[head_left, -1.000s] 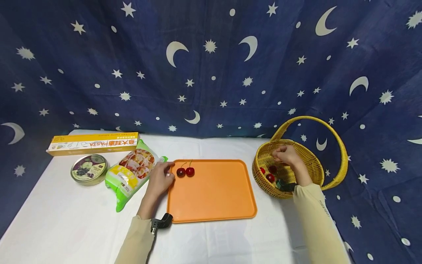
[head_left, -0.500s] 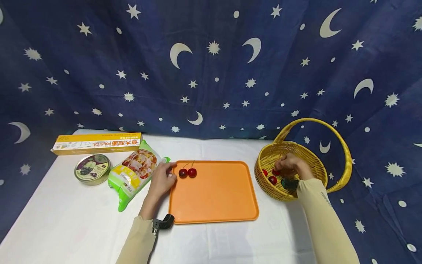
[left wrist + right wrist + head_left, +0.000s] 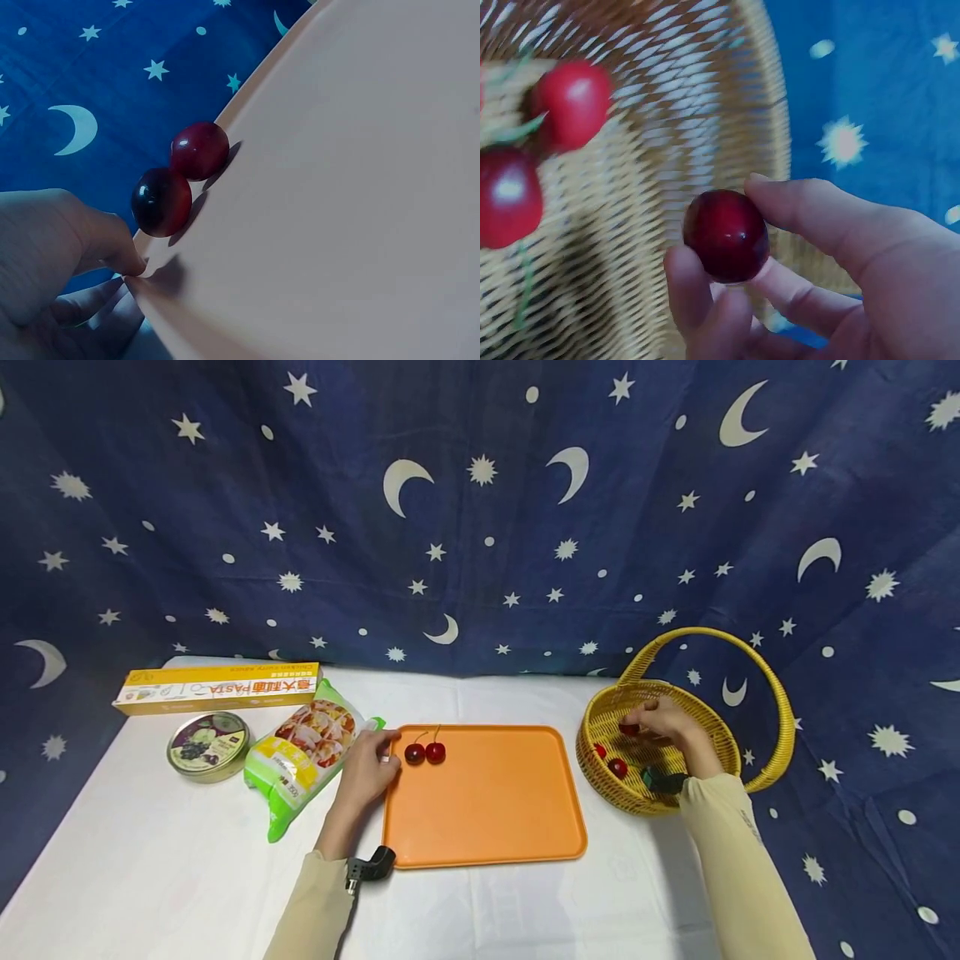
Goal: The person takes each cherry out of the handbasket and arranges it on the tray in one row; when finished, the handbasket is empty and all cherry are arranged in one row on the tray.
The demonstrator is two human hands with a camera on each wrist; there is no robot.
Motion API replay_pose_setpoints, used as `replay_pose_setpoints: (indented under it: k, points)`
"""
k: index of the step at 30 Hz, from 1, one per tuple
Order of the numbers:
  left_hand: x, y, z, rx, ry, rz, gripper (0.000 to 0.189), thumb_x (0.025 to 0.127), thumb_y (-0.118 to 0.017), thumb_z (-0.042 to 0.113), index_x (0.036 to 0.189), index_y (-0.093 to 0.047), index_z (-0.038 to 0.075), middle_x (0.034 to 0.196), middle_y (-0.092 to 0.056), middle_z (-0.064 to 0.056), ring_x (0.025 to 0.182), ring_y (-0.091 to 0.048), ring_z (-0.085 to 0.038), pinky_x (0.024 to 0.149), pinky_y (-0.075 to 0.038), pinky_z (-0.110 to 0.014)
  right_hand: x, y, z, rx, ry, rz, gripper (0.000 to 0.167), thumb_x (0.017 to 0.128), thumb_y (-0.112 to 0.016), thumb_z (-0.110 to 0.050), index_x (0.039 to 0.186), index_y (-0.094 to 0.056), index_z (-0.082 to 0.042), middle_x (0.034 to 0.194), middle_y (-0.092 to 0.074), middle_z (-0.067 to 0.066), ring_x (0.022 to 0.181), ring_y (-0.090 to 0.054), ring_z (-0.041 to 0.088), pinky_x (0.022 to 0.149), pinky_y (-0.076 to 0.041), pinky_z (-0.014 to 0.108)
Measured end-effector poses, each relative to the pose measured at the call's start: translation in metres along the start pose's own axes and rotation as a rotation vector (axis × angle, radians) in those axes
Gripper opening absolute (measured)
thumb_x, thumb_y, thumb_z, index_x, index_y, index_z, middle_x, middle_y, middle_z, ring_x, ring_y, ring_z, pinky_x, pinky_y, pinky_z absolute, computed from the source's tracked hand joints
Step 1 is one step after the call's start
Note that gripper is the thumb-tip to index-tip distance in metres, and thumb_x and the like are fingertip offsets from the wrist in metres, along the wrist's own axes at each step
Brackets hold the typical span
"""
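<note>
My right hand (image 3: 667,722) is inside the yellow wicker basket (image 3: 783,735). It pinches a dark red cherry (image 3: 726,236) between thumb and fingertips, just off the woven bottom as far as I can tell. Beside it in the basket lie more cherries, a bright red one (image 3: 574,103) and a darker one (image 3: 508,196). At the far left corner of the orange tray (image 3: 483,810), my left hand (image 3: 366,768) grips the rim between thumb and fingers. Two cherries, a darker one (image 3: 414,753) and a redder one (image 3: 436,752), sit side by side on the tray near that corner.
Left of the tray lie a green food bag (image 3: 307,743), a round tin (image 3: 208,745) and a long pasta box (image 3: 217,687). The basket's tall handle (image 3: 785,718) arches over its right side. A dark blue star-patterned cloth (image 3: 480,527) hangs behind the white table (image 3: 487,910).
My right hand has reached down in the basket, taken hold of a cherry and raised it slightly. My left hand stays on the tray's rim. The head view shifts a little.
</note>
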State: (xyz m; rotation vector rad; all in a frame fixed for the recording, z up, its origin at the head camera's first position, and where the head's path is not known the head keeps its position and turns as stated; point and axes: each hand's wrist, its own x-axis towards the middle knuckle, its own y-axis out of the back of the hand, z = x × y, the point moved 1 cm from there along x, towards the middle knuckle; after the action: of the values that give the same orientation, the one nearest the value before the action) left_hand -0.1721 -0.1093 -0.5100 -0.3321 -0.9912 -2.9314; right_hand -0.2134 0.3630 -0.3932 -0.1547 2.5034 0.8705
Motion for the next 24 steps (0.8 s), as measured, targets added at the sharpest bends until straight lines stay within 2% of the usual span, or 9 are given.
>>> replay_pose_setpoints:
  k: [4,7,10,13,16,20,24]
  points:
    - [0.000,0.000,0.000,-0.008,0.001,0.003,0.039,0.075,-0.066,-0.002,0.115,-0.069,-0.004,0.091,-0.058,-0.016,0.083,-0.051,-0.028,0.073,-0.039,-0.039,-0.013,-0.006,-0.021,0.086,0.076,0.030,0.028,0.090,-0.070,-0.017,0.106,-0.060,0.003,0.079,-0.068,-0.002,0.068,-0.064,0.012,0.065,-0.055,0.030]
    - [0.000,0.001,0.000,-0.013,0.000,0.002,0.039,0.075,-0.066,-0.002,0.114,-0.069,-0.004,0.092,-0.059,-0.016,0.083,-0.051,-0.029,0.074,-0.039,-0.040,-0.023,-0.015,-0.041,0.103,0.153,0.054,0.039,0.089,-0.072,-0.014,0.118,-0.057,0.009,0.083,-0.067,-0.001,0.070,-0.064,0.011,0.067,-0.056,0.028]
    - [0.000,0.001,-0.001,-0.014,-0.002,0.002,0.039,0.075,-0.067,-0.002,0.114,-0.069,-0.004,0.092,-0.059,-0.016,0.083,-0.052,-0.029,0.074,-0.039,-0.040,-0.028,-0.033,-0.060,0.093,0.245,0.056,0.043,0.088,-0.070,-0.006,0.124,-0.055,0.011,0.094,-0.066,0.009,0.076,-0.063,0.012,0.067,-0.055,0.027]
    - [0.000,0.001,-0.002,-0.011,-0.004,0.011,0.039,0.074,-0.067,-0.002,0.113,-0.069,-0.004,0.091,-0.059,-0.016,0.083,-0.052,-0.029,0.073,-0.039,-0.040,-0.024,-0.064,-0.075,0.092,0.332,0.033,0.043,0.085,-0.069,0.002,0.124,-0.056,0.013,0.103,-0.063,0.024,0.078,-0.061,0.015,0.064,-0.055,0.028]
    - [0.000,0.002,-0.003,-0.017,-0.012,0.021,0.039,0.074,-0.067,-0.002,0.113,-0.069,-0.004,0.090,-0.059,-0.016,0.082,-0.051,-0.029,0.073,-0.039,-0.040,-0.015,-0.107,-0.080,0.107,0.395,-0.019,0.040,0.081,-0.068,0.007,0.119,-0.059,0.014,0.102,-0.064,0.029,0.073,-0.062,0.020,0.060,-0.055,0.031]
    - [0.000,0.002,-0.002,-0.021,-0.025,0.025,0.038,0.074,-0.067,-0.002,0.111,-0.070,-0.005,0.089,-0.058,-0.016,0.081,-0.051,-0.028,0.072,-0.039,-0.040,-0.002,-0.161,-0.080,0.093,0.405,-0.079,0.035,0.078,-0.071,0.007,0.111,-0.063,0.014,0.087,-0.066,0.020,0.067,-0.063,0.019,0.060,-0.055,0.033]
    - [0.000,0.001,-0.002,-0.016,-0.027,0.022,0.037,0.074,-0.067,-0.002,0.111,-0.070,-0.005,0.088,-0.058,-0.015,0.080,-0.050,-0.027,0.071,-0.038,-0.039,0.006,-0.197,-0.082,0.050,0.387,-0.068,0.030,0.077,-0.076,0.003,0.104,-0.066,0.009,0.080,-0.065,0.010,0.063,-0.059,0.013,0.058,-0.054,0.033]
